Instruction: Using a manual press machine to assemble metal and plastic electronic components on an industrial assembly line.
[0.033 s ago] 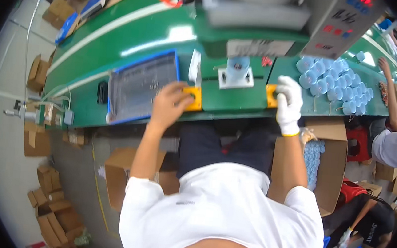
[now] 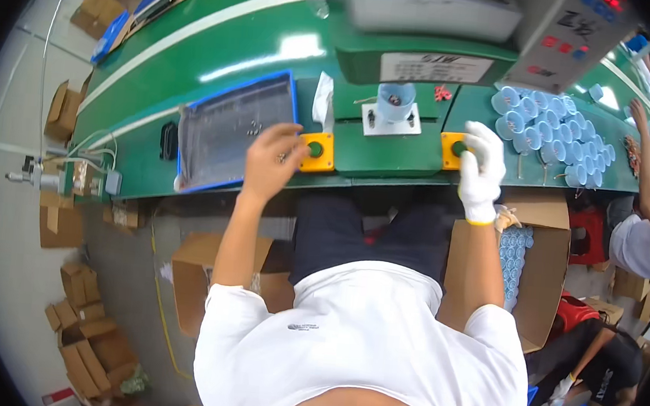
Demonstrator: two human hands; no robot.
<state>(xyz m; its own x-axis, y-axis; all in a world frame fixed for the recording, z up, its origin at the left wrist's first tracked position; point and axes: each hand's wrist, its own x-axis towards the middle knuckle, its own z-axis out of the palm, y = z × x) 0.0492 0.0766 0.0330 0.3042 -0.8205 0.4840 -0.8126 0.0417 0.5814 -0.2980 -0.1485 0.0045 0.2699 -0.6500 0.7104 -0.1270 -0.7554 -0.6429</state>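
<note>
Evidently resting both hands on the two square yellow plastic button boxes at the near edge of the green bench: bare left hand [image 2: 273, 161] lying half curled, fingertips [image 2: 298, 152] loosely bent and just touching the left yellow box with its green push button [image 2: 316, 151], gripping nothing; white-gloved right hand [image 2: 481, 170] draping over the right yellow box [image 2: 452, 150], fingers curved down on its button, likewise holding nothing. Sitting between the two hands, beyond the fingertips, a pale blue round plastic cup [image 2: 395, 101] standing upright on a white square fixture plate [image 2: 388, 121], open mouth seemingly pointing up toward the camera, long axis running vertically, though hard telling for sure under the fisheye bend. Risking, as a judgement, a misfire if only one button is going down, or a crushed or skewed cup if sitting off-centre on the plate. Also risking a sleeve or thumb straying toward the fixture. Lying just left of the bare fingers, a blue-rimmed grey tray [image 2: 235, 129]; heaped well right of the gloved fingers, a pile of matching blue cups [image 2: 552, 130].
</note>
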